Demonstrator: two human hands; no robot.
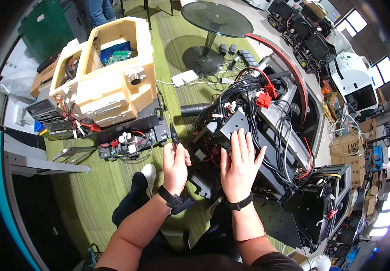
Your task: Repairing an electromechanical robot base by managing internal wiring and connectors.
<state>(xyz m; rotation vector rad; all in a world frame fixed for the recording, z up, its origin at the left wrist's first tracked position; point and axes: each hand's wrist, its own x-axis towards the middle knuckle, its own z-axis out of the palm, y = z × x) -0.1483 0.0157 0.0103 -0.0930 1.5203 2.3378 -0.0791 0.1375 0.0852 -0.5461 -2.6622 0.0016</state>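
My left hand (pixel 175 168) is closed around a slim black pointed tool (pixel 173 134), which stands nearly upright above the fist; its exact kind is unclear. My right hand (pixel 241 167) lies palm down with fingers spread, over the near end of a black metal housing (pixel 239 127). Whether its palm presses on the metal cannot be made out. Black cable bundles (pixel 235 94) run across the housing, with red connectors (pixel 263 100) among them. Wires and small white plugs show in the dark space between my hands.
Left stands a cream-coloured machine shell (pixel 109 92) with a green circuit board (pixel 119 56) inside. Ahead are a round glass table (pixel 216 19) and a white power adapter (pixel 184 78) on the green carpet. A metal ladder-like frame (pixel 46 165) lies left; machine parts and boxes line the right.
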